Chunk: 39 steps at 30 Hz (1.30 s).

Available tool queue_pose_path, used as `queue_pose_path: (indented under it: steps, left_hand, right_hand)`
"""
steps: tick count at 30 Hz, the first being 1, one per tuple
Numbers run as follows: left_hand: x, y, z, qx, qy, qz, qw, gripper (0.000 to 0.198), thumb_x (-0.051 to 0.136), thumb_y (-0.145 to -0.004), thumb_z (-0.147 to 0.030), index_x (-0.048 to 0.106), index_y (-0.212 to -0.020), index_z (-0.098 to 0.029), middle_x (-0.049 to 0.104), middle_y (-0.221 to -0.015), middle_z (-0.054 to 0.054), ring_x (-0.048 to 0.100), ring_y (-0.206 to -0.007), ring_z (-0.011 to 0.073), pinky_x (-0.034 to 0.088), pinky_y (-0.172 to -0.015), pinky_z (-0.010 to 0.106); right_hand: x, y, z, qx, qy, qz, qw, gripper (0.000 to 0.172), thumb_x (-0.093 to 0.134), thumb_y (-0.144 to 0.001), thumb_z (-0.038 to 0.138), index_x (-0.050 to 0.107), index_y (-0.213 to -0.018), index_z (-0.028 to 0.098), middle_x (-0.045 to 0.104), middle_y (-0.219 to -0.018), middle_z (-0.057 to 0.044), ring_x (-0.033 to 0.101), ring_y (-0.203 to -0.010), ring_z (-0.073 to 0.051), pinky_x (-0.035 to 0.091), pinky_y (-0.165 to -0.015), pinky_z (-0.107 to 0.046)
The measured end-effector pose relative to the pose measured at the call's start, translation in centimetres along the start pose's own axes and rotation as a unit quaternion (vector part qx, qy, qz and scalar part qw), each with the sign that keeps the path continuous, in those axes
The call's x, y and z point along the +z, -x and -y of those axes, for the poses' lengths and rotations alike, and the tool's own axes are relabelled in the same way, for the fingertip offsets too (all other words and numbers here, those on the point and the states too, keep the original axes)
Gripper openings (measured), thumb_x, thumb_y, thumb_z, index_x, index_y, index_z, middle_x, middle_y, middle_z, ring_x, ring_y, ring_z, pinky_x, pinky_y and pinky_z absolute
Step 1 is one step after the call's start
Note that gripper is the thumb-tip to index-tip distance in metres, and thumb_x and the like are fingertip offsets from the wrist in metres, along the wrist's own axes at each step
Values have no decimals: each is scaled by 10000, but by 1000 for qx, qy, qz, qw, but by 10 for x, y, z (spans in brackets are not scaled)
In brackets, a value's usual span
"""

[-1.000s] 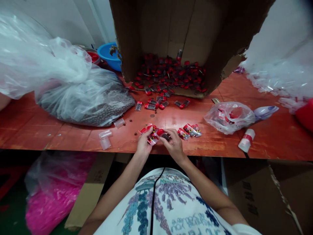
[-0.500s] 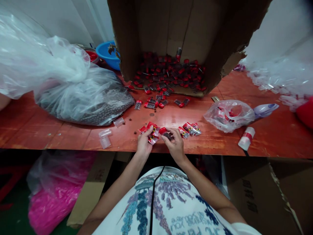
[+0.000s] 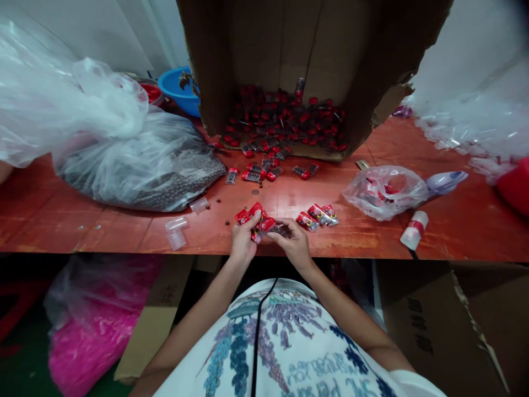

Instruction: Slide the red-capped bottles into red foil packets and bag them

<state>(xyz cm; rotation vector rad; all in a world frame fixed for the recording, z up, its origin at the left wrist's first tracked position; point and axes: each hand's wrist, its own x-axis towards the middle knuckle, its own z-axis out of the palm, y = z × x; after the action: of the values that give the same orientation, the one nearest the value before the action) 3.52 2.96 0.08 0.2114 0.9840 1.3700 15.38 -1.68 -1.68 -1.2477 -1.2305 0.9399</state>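
My left hand (image 3: 243,241) is closed around a bunch of small red-and-clear packets (image 3: 249,213) at the near edge of the red table (image 3: 103,226). My right hand (image 3: 294,242) pinches a little red-capped vial (image 3: 276,227) with dark contents, its cap end touching the packets in the left hand. Three more packets (image 3: 318,215) lie just right of my hands. Loose vials (image 3: 261,173) are scattered farther back. A torn cardboard box (image 3: 306,49) lying open toward me holds a heap of the same vials (image 3: 285,121).
A big clear bag of dark beads (image 3: 140,165) lies at left, empty clear tubes (image 3: 177,231) near it. A small plastic bag (image 3: 386,190), a white-and-red roll (image 3: 411,231) and clear plastic (image 3: 475,121) are at right. Blue bowl (image 3: 178,88) behind. Pink bag (image 3: 82,331) and boxes under the table.
My right hand has brought the vial leftwards against the packets held in my left hand. The view has shifted slightly downward.
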Motion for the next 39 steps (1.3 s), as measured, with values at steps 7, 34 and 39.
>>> queue_pose_path:
  steps: [7, 34, 39]
  left_hand:
    - [0, 10, -1, 16, -56, 72, 996, 279, 839, -493, -143, 669, -714, -123, 688, -690, 12, 634, -586, 126, 527, -608, 244]
    - [6, 15, -1, 18, -74, 75, 994, 287, 844, -466, -136, 625, -652, -133, 640, -629, -20, 597, -550, 99, 507, -594, 216]
    - [5, 15, -1, 23, -77, 79, 994, 292, 844, -457, -131, 623, -649, -133, 640, -639, -23, 597, -557, 97, 502, -608, 217]
  right_hand:
    - [-5, 0, 2, -34, 15, -18, 999, 305, 706, -754, 266, 654, -1054, 254, 594, -970, -27, 590, -881, -165, 484, -778, -287]
    - [-13, 0, 7, -68, 30, -8, 997, 284, 678, -779, 251, 621, -1058, 262, 580, -967, -27, 581, -908, -176, 489, -804, -305]
    - [-16, 0, 11, -92, 46, 2, 995, 253, 665, -794, 230, 640, -1044, 262, 583, -970, -30, 584, -913, -170, 487, -794, -295]
